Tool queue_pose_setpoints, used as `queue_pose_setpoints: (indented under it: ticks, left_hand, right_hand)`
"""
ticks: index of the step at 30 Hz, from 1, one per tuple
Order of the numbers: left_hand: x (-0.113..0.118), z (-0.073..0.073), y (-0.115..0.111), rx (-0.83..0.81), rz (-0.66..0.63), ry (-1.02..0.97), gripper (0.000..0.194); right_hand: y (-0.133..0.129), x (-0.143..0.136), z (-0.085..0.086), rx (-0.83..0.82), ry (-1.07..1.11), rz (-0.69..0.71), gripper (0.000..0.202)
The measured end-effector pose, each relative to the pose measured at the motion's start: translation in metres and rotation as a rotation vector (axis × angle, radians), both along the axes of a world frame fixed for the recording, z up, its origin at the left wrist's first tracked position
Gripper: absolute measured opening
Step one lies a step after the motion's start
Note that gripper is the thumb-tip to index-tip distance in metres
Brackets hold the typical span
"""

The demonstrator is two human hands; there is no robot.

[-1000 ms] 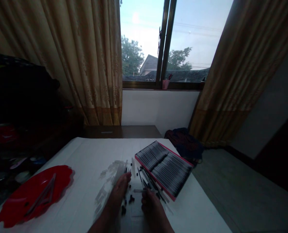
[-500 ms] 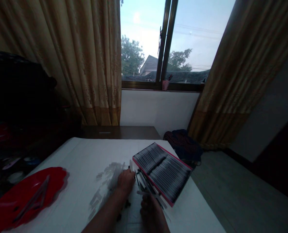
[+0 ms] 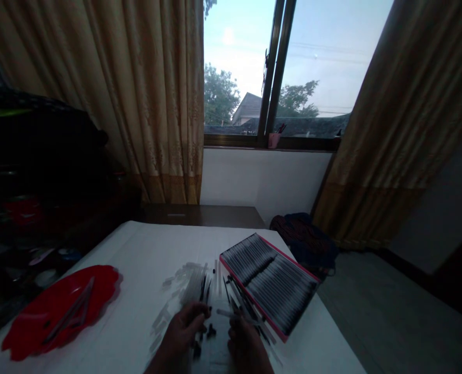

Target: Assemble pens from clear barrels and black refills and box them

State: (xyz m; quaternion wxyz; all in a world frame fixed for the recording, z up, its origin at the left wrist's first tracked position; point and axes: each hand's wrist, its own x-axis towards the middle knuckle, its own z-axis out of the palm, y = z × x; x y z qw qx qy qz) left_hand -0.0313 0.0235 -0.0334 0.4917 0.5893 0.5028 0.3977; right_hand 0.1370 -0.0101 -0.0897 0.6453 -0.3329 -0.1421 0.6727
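Probably a tube, right-held, between the hands.

We log a red dish, left; white table cover; right, a pink-edged tray striped grey and black. Near: pale grey strip, black bits. Far: gold curtains, browner below; pink cup.

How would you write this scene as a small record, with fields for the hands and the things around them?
Left hand: curled; grasp unclear
Right hand: pinching a clear tube
Between hands: small black pieces
Right side: pink-edged box with rows of thin sticks
Left side: red plate
Background: pink cup by the window
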Motion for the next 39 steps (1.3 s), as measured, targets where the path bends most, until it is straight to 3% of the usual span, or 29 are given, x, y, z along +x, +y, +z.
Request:
queue_pose_setpoints:
  ticks: [4, 9, 18, 28, 33, 39]
  left_hand:
    - [-0.028, 0.002, -0.018, -0.149, 0.109, -0.123, 0.047]
    - [-0.052, 0.005, -0.031, -0.203, 0.165, -0.162, 0.05]
    - [-0.083, 0.012, -0.043, -0.187, 0.265, -0.091, 0.055]
    - [-0.108, 0.037, -0.048, -0.164, 0.243, 0.046, 0.044]
    - [-0.097, 0.033, -0.041, -0.082, 0.191, 0.049, 0.035]
    - [-0.043, 0.021, -0.028, 0.024, 0.134, 0.078, 0.028]
  right_hand:
    - [0.004, -0.018, 0.004, -0.046, -0.05, 0.04, 0.052]
    - [0.007, -0.05, 0.016, -0.003, -0.146, 0.101, 0.053]
    - [0.007, -0.083, 0.038, 0.052, -0.257, 0.217, 0.06]
    - [0.01, -0.096, 0.064, 0.197, -0.484, 0.29, 0.052]
    - [0.014, -0.088, 0.057, 0.177, -0.566, 0.233, 0.048]
    - [0.021, -0.051, 0.036, 0.026, -0.602, -0.026, 0.052]
